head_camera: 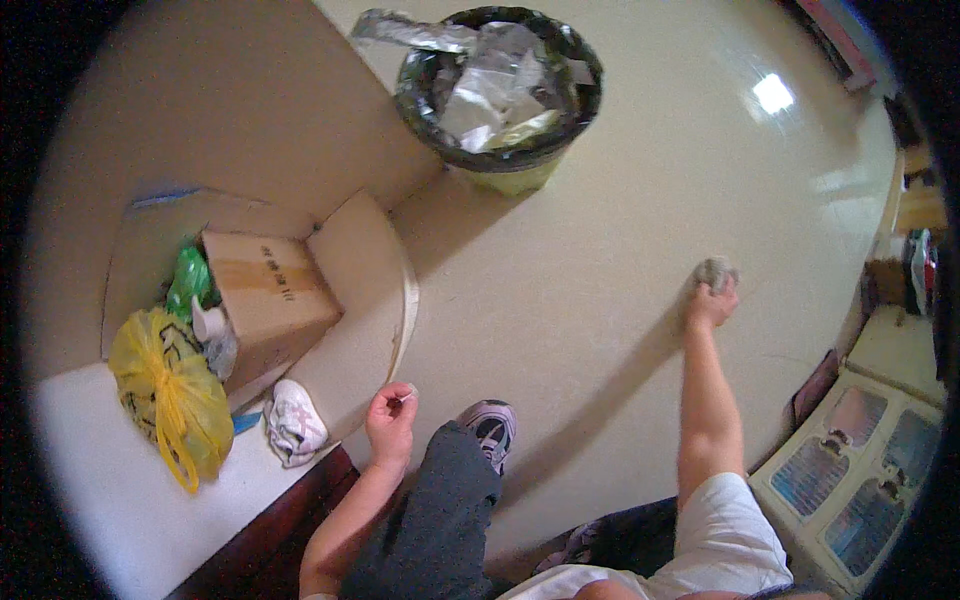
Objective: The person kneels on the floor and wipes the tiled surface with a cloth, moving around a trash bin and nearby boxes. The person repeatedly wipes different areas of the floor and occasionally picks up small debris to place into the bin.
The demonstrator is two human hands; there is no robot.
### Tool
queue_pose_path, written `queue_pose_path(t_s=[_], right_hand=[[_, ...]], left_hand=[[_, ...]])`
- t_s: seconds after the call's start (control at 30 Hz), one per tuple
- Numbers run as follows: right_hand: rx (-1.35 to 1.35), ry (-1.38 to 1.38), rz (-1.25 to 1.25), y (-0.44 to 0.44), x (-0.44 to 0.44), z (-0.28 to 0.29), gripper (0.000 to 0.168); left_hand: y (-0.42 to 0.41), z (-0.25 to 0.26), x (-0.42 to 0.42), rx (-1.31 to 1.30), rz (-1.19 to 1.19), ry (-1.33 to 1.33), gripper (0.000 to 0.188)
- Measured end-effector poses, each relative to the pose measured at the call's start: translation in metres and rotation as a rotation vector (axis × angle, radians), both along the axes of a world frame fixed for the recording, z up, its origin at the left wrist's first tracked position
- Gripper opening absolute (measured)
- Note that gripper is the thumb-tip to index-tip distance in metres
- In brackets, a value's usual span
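Note:
My right hand reaches out to the right with its fingers around a crumpled greyish cloth. The cloth is low over the pale, shiny floor; whether it touches cannot be told for certain. Closer to my body, my left hand is curled, with thumb and fingertips pinching a small whitish item too small to identify. That hand appears above the edge of a curved tan panel, left of my sneaker.
A bin lined with a dark bag holds crumpled wrappers. At left are a cardboard box, a tied yellow plastic bag, a green bag and a white cloth bundle. A cream cabinet with clear panels stands lower right.

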State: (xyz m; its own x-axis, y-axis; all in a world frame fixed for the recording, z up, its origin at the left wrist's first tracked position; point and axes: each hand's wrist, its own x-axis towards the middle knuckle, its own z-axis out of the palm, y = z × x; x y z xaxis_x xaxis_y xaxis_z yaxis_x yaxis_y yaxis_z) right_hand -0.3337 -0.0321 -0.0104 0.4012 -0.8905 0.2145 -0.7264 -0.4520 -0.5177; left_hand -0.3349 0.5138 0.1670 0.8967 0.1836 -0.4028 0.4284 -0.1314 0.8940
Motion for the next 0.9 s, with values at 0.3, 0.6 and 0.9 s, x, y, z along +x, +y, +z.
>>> queue_pose_path(t_s=[0.3, 0.6, 0.9], right_hand=[[0.601, -0.153, 0.777, 0.322, 0.157, 0.023, 0.049], [0.201, 0.251, 1.162, 0.333, 0.240, -0.007, 0.049], [0.287, 0.485, 1.621, 0.346, 0.146, 0.080, 0.051]], left_hand=[[0.026, 0.015, -0.023, -0.011, 0.089, -0.033, 0.014], [0.037, 0.006, -0.044, 0.004, 0.075, -0.054, 0.012], [0.046, 0.013, -0.049, -0.031, 0.192, -0.052, 0.013]])
